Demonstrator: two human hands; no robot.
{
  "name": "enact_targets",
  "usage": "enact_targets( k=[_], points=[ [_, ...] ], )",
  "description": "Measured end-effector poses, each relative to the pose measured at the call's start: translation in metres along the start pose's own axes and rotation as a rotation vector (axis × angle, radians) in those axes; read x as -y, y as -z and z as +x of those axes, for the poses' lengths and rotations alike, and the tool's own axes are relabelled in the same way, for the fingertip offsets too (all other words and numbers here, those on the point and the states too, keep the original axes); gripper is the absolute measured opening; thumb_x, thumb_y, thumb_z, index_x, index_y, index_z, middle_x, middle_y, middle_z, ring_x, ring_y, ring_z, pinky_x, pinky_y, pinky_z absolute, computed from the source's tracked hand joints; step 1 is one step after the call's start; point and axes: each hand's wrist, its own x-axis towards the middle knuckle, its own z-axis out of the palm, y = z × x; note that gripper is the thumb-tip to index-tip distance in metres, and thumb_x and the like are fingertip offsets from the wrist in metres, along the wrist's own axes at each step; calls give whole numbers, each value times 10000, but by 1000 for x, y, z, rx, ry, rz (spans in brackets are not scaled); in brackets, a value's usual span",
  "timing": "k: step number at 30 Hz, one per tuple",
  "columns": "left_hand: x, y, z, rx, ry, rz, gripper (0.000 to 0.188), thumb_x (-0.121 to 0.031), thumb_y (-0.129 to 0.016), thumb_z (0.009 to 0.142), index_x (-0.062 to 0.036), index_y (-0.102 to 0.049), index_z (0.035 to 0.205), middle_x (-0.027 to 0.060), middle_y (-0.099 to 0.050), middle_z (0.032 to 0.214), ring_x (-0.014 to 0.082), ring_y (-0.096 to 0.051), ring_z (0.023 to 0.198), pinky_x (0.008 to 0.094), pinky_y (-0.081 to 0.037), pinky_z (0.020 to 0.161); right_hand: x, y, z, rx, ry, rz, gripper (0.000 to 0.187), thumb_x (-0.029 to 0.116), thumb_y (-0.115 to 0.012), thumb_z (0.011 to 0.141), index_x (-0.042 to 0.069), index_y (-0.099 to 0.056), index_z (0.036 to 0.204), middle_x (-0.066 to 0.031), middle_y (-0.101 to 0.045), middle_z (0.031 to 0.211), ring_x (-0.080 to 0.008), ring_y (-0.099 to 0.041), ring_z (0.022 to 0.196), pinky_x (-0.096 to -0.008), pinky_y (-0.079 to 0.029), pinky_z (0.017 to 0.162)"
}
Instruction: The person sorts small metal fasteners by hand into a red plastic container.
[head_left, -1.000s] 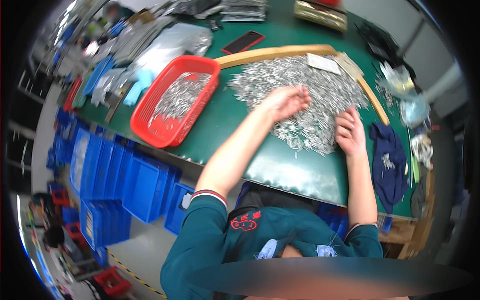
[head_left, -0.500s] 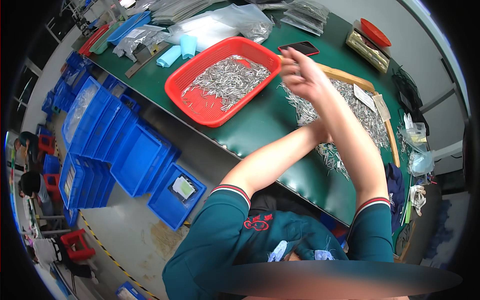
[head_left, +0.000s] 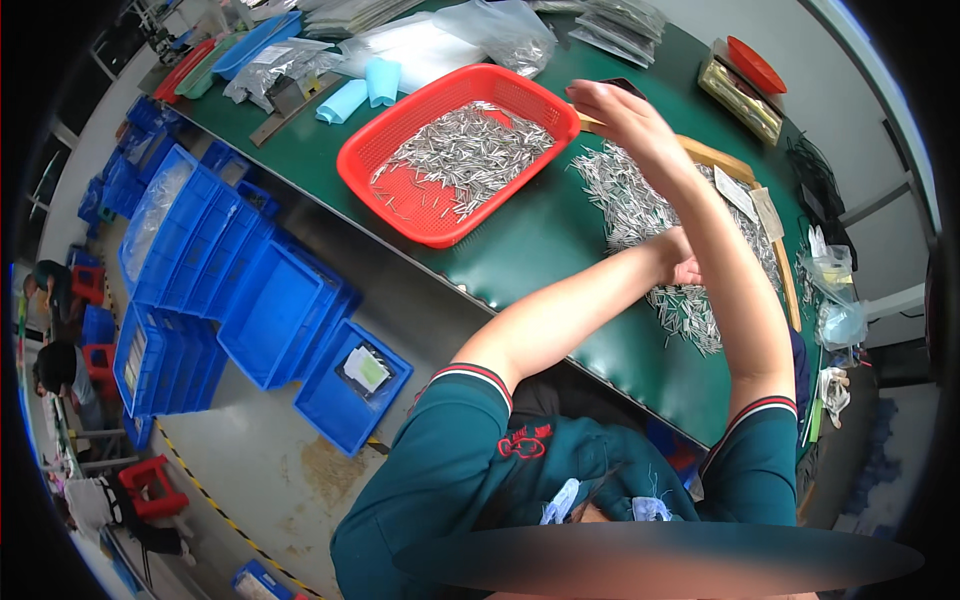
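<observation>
Small slim silver metal pins [head_left: 630,200] lie in a wide pile on the green table. My right hand [head_left: 630,120] is raised over the far left part of this pile, beside the right end of a red perforated plastic basket [head_left: 400,222]. Its fingers are stretched out, with nothing visible in them. More silver pins [head_left: 475,150] cover much of the basket's bottom. Low over the near part of the pile is my left hand [head_left: 680,258], crossed beneath my right forearm. That forearm hides most of its fingers, so their grip is unclear.
A wooden strip [head_left: 715,157] borders the pile's far side, with paper tags [head_left: 735,193] beside it. Behind my right hand lies a phone [head_left: 625,86]. Light-blue rolls [head_left: 382,82] and plastic bags [head_left: 420,45] lie beyond the basket. Blue crates [head_left: 270,315] stand on the floor at left.
My right hand has shifted right, off the basket's corner, and its curled fingers have straightened. My left hand has moved slightly right over the pile. The whole view has shifted a little.
</observation>
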Motion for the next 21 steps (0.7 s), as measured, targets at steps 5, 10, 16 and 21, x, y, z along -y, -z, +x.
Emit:
enact_targets(
  k=[5,10,16,21],
  points=[
    [8,14,0,-108,113,-106,238,-149,-349,905,13,-442,1053,116,-557,954,213,-564,851,346,-485,751,-8,48,-58,-127,-226,750,419,35,-391,864,-38,-297,1265,-137,-503,1135,-38,-529,619,-126,-398,445],
    [11,24,3,-136,97,-129,221,-144,-362,898,28,-437,1015,166,-558,972,272,-576,886,371,-492,774,-40,80,-147,-401,-232,772,383,45,-433,854,-39,-377,1223,-42,-521,962,-28,-452,604,-144,-370,479],
    [9,12,-9,-127,186,-20,178,-107,-420,875,39,-442,973,233,-549,1016,328,-586,890,403,-501,751,-47,95,-221,-557,-348,256,395,240,-598,790,49,-521,1127,33,-498,793,-38,-452,679,-185,-371,539],
    [16,-1,-17,-61,295,230,245,-147,-409,896,52,-443,1034,205,-545,1032,238,-593,876,340,-499,772,-52,66,-226,-492,-173,-850,478,347,-696,645,119,-583,1050,-78,-471,792,-238,-517,761,-343,-429,640]
  ],
)
